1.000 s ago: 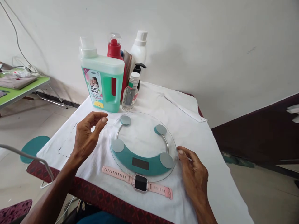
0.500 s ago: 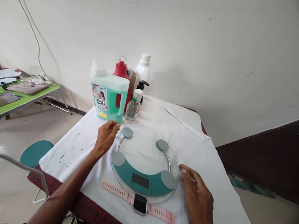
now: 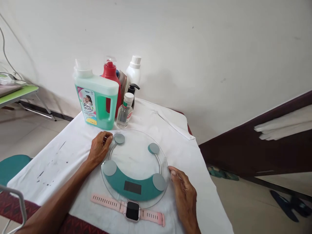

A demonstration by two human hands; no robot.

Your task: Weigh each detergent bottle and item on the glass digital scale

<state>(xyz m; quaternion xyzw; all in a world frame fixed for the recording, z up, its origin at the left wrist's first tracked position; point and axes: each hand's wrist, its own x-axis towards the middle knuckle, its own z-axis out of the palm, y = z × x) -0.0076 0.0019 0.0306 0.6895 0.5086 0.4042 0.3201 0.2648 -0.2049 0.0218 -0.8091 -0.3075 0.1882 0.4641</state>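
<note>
A round glass bathroom scale (image 3: pixel 135 162) with a teal base lies on the white cloth. My left hand (image 3: pixel 99 149) rests at its far left rim, fingers curled so that thumb and fingertips touch the glass edge. My right hand (image 3: pixel 184 191) is at the near right rim, fingers bent against the edge. A pink smartwatch (image 3: pixel 129 209) lies flat on the cloth just in front of the scale.
Behind the scale stand a green detergent jug (image 3: pixel 96 99), a red bottle (image 3: pixel 110 76), a white bottle (image 3: pixel 133 73), a black pump bottle (image 3: pixel 133 89) and a small clear bottle (image 3: pixel 124 111). The white-clothed table (image 3: pixel 56 152) meets a wall. A green table (image 3: pixel 17 92) stands left.
My left hand came down from above the cloth onto the scale's left rim. The right hand stayed at the right rim. The camera view shifted right.
</note>
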